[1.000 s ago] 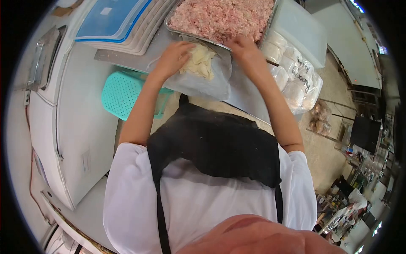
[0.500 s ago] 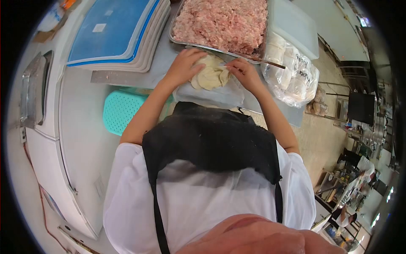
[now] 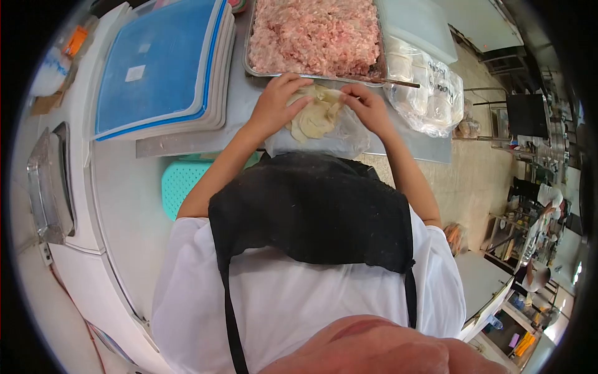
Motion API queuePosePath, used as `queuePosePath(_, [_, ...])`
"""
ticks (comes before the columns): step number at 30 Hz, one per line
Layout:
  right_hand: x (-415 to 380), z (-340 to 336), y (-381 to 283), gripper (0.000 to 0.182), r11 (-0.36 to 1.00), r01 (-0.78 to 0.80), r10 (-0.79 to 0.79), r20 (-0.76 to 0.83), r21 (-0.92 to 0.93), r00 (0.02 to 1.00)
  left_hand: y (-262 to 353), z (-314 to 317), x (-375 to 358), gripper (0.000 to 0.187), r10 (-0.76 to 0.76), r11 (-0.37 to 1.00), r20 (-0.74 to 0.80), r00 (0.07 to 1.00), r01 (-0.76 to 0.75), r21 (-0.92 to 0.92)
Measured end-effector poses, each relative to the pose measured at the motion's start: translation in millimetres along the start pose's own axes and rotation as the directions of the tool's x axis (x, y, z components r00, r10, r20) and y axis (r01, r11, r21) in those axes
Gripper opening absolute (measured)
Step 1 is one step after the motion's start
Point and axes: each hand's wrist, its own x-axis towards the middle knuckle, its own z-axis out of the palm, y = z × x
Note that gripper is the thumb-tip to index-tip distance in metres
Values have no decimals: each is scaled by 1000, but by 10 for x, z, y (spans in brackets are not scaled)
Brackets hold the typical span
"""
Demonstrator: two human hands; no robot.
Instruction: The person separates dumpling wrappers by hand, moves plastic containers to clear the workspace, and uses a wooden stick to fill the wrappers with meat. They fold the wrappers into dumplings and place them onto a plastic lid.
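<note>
A loose pile of thin, pale dough wrappers (image 3: 314, 121) lies on a clear plastic bag (image 3: 349, 137) at the table's front edge. My left hand (image 3: 278, 105) rests at the pile's left side, thumb and fingers apart, the fingertips touching the dough. On the right, my right hand (image 3: 367, 107) pinches the upper edge of a wrapper between thumb and fingers. Just beyond both hands stands a metal tray (image 3: 274, 73) heaped with raw minced meat (image 3: 314, 37). A thin brown stick (image 3: 398, 82) lies over the tray's front right corner.
Stacked trays with a blue lid (image 3: 159, 75) stand at the left of the metal table (image 3: 180, 144). Wrapped white packs with writing (image 3: 430, 93) and a translucent container (image 3: 420, 28) sit to the right. A turquoise basket (image 3: 184, 184) is below the table. Other people work far right.
The camera view has shifted slightly. My right hand has drawn a little away from the pile's middle, and the upper wrapper's folds lie differently. My left hand stays at the left side.
</note>
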Motion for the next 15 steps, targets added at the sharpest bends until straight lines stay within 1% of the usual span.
queuePosePath(2, [11,-54,-166,17,975,-94,84,57,201,995,154,27,128,35,-110,960,117,987,136,-246])
queuePosePath(3, [20,-38,-179,17,931,-133,116,68,339,991,186,39,172,34,-151,910,183,971,209,-357])
queuePosePath(5, [57,4,-208,16,784,-201,171,107,587,979,59,108,218,32,-255,845,283,924,356,-400])
queuePosePath(6, [66,3,-211,16,746,-218,183,121,629,976,47,116,254,31,-303,804,335,892,428,-414])
queuePosePath(7, [71,0,-209,17,705,-235,194,137,669,971,47,126,260,27,-288,737,271,919,393,-549])
queuePosePath(8, [72,-2,-207,17,660,-254,204,156,707,966,40,119,264,25,-293,703,277,915,403,-586])
queuePosePath(11, [62,-22,-252,17,692,-281,220,176,665,960,89,27,263,23,-333,591,299,894,445,-673])
queuePosePath(15, [102,-51,-128,17,743,-314,178,278,591,944,112,26,221,22,-416,443,325,849,501,-743])
